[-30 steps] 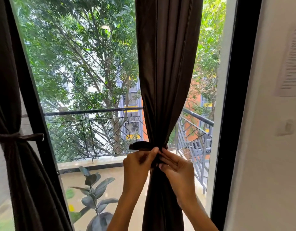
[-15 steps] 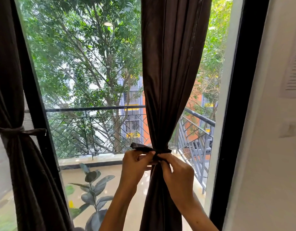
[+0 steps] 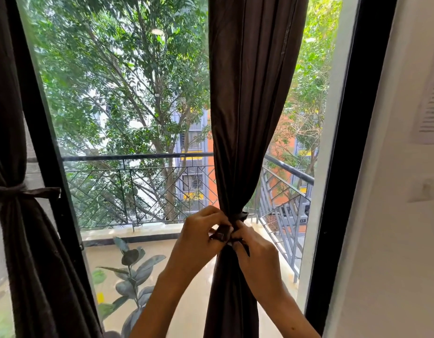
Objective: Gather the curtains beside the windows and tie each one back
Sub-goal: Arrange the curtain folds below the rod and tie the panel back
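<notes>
Both hands, left hand (image 3: 198,236); right hand (image 3: 256,256), pinch tie-back (image 3: 222,234) around gathered curtain (image 3: 250,118).

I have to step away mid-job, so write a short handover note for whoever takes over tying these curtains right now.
Left hand: closed on the tie strip at the front of the middle curtain, pinching one end.
Right hand: closed on the strip's other end, just beside the left hand.
Middle curtain: gathered into a narrow bunch, with the strip wrapped around its waist at railing height.
Left curtain: already gathered and tied with its own band.
Done: left curtain tied; middle one gathered and wrapped.
Left: finish and tighten the knot, then let go. Any other curtains are out of view.
</notes>
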